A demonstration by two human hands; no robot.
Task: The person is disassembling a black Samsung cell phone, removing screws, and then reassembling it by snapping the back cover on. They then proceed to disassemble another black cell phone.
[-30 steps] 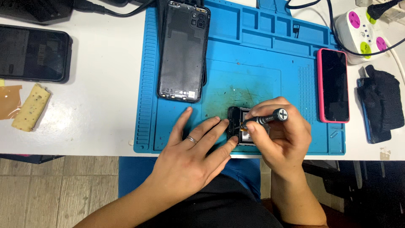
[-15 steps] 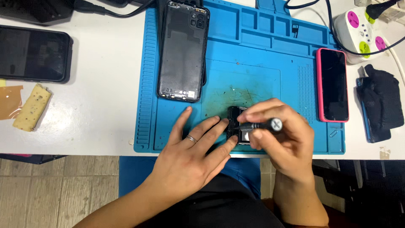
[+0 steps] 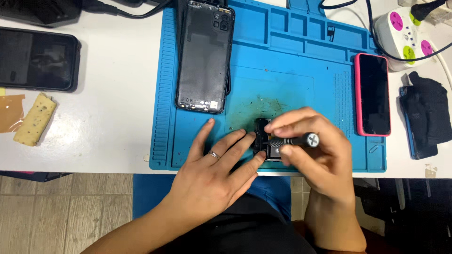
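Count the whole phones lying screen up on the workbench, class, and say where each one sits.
2. A black phone lies on the white table at far left; a pink-cased phone lies on the blue mat's right edge. A blue-edged device under black cloth may be another.

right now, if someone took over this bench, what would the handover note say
Left hand: flat on the blue mat, fingertips steadying the small black part.
Right hand: grips a small screwdriver, tip on that part.
Black phone back cover lies apart at the mat's upper left; pink-cased phone lies at the mat's right edge.
Done: back cover is off.
Left: the small part is under the driver; its screws are hidden by the fingers.
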